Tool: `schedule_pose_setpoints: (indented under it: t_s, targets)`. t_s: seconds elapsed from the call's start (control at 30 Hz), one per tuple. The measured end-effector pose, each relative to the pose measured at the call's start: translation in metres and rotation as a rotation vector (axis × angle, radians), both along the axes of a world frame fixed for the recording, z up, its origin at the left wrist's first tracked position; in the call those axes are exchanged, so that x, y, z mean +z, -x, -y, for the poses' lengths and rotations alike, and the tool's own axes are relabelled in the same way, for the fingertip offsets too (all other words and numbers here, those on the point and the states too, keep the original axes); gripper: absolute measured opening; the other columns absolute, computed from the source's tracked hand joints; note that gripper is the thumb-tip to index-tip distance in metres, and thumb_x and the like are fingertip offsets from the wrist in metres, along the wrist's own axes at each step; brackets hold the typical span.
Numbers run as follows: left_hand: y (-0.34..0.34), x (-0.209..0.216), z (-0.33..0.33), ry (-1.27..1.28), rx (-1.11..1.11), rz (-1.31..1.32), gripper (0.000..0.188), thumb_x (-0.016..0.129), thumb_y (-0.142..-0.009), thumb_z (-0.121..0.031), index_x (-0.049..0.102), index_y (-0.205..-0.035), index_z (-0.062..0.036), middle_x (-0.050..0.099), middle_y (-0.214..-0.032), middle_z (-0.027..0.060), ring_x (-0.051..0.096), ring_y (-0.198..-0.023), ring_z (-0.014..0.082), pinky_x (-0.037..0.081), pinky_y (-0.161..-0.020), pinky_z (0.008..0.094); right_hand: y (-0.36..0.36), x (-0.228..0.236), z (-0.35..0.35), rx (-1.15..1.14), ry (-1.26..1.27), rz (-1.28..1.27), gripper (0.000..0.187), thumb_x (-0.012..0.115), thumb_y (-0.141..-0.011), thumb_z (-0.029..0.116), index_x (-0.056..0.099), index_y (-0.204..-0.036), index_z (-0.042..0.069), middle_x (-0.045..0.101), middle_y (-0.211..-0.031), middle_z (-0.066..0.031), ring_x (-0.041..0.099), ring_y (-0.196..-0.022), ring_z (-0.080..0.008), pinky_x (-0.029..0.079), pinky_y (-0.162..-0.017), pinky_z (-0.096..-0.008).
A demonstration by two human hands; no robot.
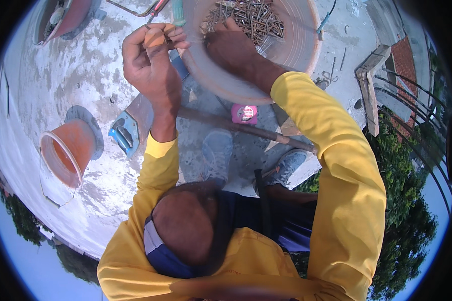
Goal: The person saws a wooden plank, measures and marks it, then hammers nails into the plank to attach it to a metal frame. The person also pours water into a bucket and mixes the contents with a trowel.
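A wide, pale reddish basin (306, 30) sits at the far middle, with a heap of nails (246, 21) in it. My right hand (236, 49) is inside the basin at the near left of the heap, fingers curled against the nails; whatever they grip is hidden. To the left of the rim, my left hand (153, 62) is raised with thumb and fingers pinched together. Anything between those fingertips is too small to make out. Close beyond it are a green handle (178, 12) and a red-handled tool (158, 6).
A handsaw with a blue handle (124, 134) and an orange bucket (68, 150) are at left. Another bucket (68, 22) stands far left. A pink tape measure (244, 114) lies beside a long pole (226, 122) near my feet. Nailed wood (370, 95) and rebar (412, 83) are at right.
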State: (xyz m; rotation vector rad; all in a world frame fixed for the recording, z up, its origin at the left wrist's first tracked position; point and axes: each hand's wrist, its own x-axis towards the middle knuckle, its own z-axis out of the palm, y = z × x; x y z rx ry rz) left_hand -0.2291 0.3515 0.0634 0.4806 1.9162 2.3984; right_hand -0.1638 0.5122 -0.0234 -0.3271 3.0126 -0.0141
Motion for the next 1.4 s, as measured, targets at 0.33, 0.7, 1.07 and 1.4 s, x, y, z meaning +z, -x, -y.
schedule_pose_setpoints:
  t_s: [0.33,0.7,1.07,1.4]
  targets:
    - [0.005,0.004,-0.003,0.02,-0.013,-0.017,0.02,0.056,-0.112,-0.013,0.057,-0.12,0.0055,0.071,-0.108,0.0186,0.075,-0.09,0.0253,0.066,-0.077,0.0377,0.009,0.037,-0.011,-0.115,0.262,-0.003,0.018,0.064,-0.093,0.018,0.08,-0.089,0.012,0.076,-0.095,-0.0055,0.069,-0.098,-0.0213,0.047,-0.089,-0.0403]
    - [-0.007,0.04,-0.006,0.193,-0.224,0.133,0.022,0.063,-0.109,-0.013,0.073,-0.118,0.0047,0.074,-0.093,0.0109,0.066,-0.075,0.0129,0.054,-0.066,0.0251,-0.019,0.116,-0.056,-0.71,1.819,0.405,0.019,0.072,-0.103,0.015,0.073,-0.117,0.004,0.075,-0.116,-0.0095,0.076,-0.101,-0.0178,0.061,-0.084,-0.0272]
    - [-0.015,0.059,-0.022,0.206,-0.301,0.293,0.019,0.068,-0.103,-0.011,0.075,-0.117,0.0009,0.075,-0.088,0.0062,0.063,-0.067,0.0083,0.049,-0.06,0.0227,-0.033,0.147,-0.065,-0.592,1.917,0.485,0.028,0.07,-0.105,0.025,0.071,-0.122,0.004,0.075,-0.11,-0.0083,0.076,-0.095,-0.0162,0.062,-0.08,-0.0268]
    - [-0.017,0.056,-0.026,-0.055,-0.476,0.385,0.028,0.069,-0.105,-0.011,0.07,-0.125,0.0082,0.072,-0.098,0.0126,0.063,-0.077,0.0152,0.048,-0.065,0.0249,-0.036,0.185,-0.061,-0.476,1.439,0.326,0.04,0.074,-0.101,0.034,0.071,-0.125,0.003,0.073,-0.093,-0.0061,0.071,-0.08,-0.0152,0.058,-0.07,-0.0299]
